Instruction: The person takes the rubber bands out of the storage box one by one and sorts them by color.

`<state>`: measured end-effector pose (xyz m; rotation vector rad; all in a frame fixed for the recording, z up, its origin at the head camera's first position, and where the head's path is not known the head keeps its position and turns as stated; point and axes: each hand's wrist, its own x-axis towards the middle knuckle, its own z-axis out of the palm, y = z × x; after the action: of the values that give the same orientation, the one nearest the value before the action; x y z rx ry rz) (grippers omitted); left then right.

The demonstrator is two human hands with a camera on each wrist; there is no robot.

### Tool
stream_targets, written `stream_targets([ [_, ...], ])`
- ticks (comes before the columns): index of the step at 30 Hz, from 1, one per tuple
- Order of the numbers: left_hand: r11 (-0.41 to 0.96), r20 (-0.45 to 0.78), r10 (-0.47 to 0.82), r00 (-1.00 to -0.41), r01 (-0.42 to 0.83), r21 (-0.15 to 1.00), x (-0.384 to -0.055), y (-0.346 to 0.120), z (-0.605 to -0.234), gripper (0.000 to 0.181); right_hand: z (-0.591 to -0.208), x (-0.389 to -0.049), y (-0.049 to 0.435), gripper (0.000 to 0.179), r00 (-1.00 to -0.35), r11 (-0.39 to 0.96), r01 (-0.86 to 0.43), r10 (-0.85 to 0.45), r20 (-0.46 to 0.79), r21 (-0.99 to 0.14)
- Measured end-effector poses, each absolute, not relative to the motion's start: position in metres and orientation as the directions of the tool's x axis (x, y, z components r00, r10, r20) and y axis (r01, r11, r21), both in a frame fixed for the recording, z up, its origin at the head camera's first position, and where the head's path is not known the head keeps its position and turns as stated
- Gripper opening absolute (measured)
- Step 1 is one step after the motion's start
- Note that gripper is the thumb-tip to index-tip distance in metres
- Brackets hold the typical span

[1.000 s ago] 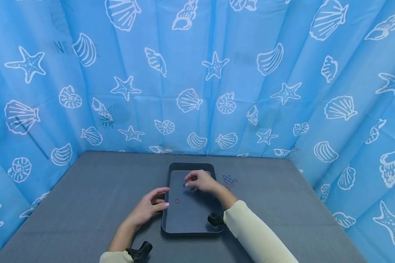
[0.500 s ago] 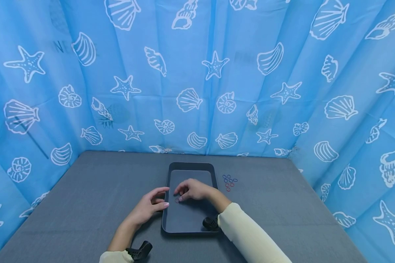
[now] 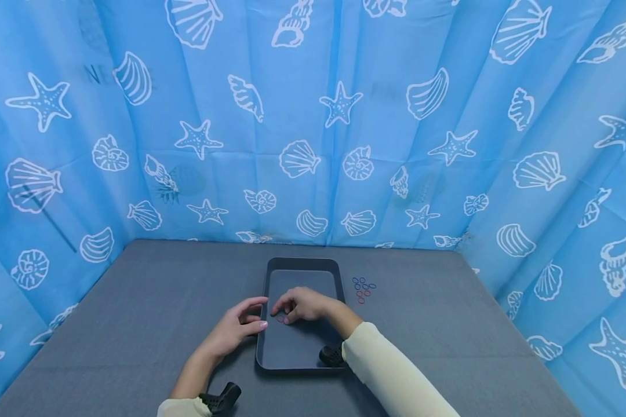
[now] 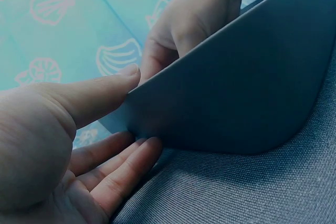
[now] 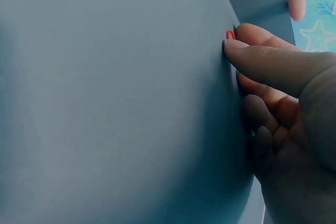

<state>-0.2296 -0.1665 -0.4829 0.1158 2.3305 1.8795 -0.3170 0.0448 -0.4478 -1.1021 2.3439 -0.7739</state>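
Note:
A small thin red ring (image 3: 280, 319) lies on the floor of the dark grey tray (image 3: 302, 353), near its left side. My right hand (image 3: 305, 305) reaches into the tray, thumb and index fingertips on either side of the ring with a gap between them. In the right wrist view the red ring (image 5: 230, 35) shows partly behind the thumb tip. My left hand (image 3: 233, 327) rests at the tray's left wall. In the left wrist view its thumb touches the rim, and the other fingers (image 4: 128, 177) are relaxed against the outside of the wall, low down.
Several blue rings (image 3: 357, 286) and a few red rings (image 3: 361, 300) lie in a cluster on the grey table (image 3: 188, 278), right of the tray. A blue curtain (image 3: 313, 116) with white shells stands behind the table and along its sides.
My right hand has moved from the tray's upper middle down and left to the red ring, its fingertips now around it. The left hand and the tray have stayed in place.

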Motion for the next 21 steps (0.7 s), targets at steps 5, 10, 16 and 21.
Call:
stream_targets([
  [5,0.213,-0.068,0.151,-0.986,-0.034,0.977,-0.2298,-0.1666,-0.4830,0.050,-0.4482,-0.3164,0.0451,0.025,-0.598,0.527,-0.541,-0.789,-0.141,-0.656],
  [10,0.211,-0.067,0.154,-0.986,-0.033,0.977,-0.2294,-0.1669,-0.4817,0.050,-0.4488,-0.3171,0.0455,0.019,-0.603,0.525,-0.539,-0.787,-0.134,-0.659],
  [16,0.206,-0.058,0.158,-0.986,-0.025,0.978,-0.2284,-0.1670,-0.4813,0.051,-0.4500,-0.3177,0.0458,0.012,-0.613,0.530,-0.540,-0.780,-0.126,-0.653],
  [21,0.212,-0.054,0.159,-0.986,-0.019,0.977,-0.2287,-0.1665,-0.4825,0.051,-0.4493,-0.3165,0.0445,0.010,-0.632,0.559,-0.529,-0.761,-0.143,-0.638],
])
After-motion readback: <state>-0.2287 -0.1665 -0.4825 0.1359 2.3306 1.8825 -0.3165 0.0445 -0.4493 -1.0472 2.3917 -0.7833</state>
